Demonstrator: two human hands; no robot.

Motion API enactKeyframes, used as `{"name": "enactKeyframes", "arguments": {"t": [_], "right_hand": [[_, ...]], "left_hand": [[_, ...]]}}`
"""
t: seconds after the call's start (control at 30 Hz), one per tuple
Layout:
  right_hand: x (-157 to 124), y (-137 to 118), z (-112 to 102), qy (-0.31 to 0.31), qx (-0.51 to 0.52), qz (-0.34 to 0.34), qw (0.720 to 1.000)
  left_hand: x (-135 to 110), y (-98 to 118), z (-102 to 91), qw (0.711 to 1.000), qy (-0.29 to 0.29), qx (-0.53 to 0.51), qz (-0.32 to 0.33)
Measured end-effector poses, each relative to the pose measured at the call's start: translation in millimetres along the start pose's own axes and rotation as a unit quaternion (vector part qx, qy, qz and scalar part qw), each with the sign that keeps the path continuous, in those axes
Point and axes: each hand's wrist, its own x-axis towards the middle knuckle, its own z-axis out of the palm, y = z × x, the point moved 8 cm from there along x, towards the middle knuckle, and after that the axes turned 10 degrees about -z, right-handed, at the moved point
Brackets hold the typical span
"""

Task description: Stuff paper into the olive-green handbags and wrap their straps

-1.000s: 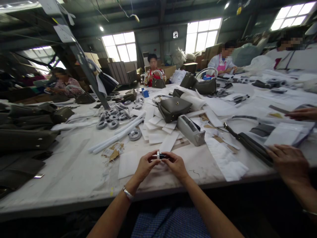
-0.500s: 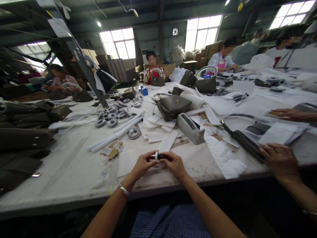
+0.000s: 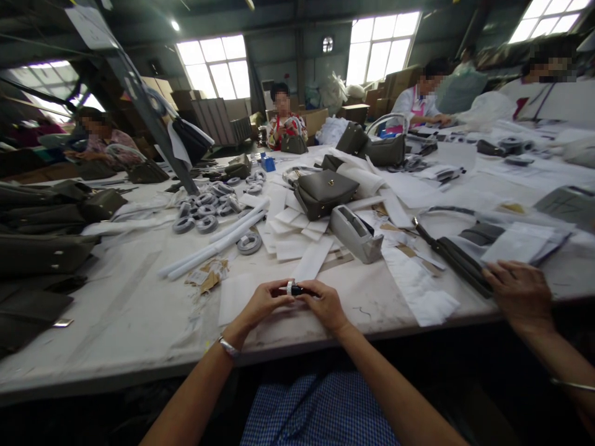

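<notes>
A small piece [image 3: 294,289], white at one end and black at the other, is held up between two hands over the near part of the table [image 3: 144,322]; at this size, what it is cannot be told. It could be dropped or twisted askew, it is judged, since it is gripped by fingertips alone, and a slip would be caused by uneven pressure from the two sides. The piece is set between the fingertips, in neither palm: its white end is pinched by the thumb and fingers of the left hand [image 3: 263,303], its black end by those of the right hand [image 3: 328,303].

Beside the left hand, a white sheet [image 3: 227,300] is partly covered. Farther out, a crumpled brown paper [image 3: 211,277], a grey ring [image 3: 250,243] and a grey tape dispenser [image 3: 351,235] are scattered, and a dark bag [image 3: 328,189] is laid behind. At the right, another person's hand [image 3: 520,294] is rested near a dark strap [image 3: 462,263].
</notes>
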Motion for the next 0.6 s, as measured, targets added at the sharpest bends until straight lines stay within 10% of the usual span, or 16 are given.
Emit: {"name": "enactKeyframes", "arguments": {"t": [0.6], "right_hand": [[1.3,5.5,2.8,-0.038,-0.024,0.037,0.998]], "left_hand": [[1.8,-12.6,-1.8,0.999,0.045,0.015,0.012]]}}
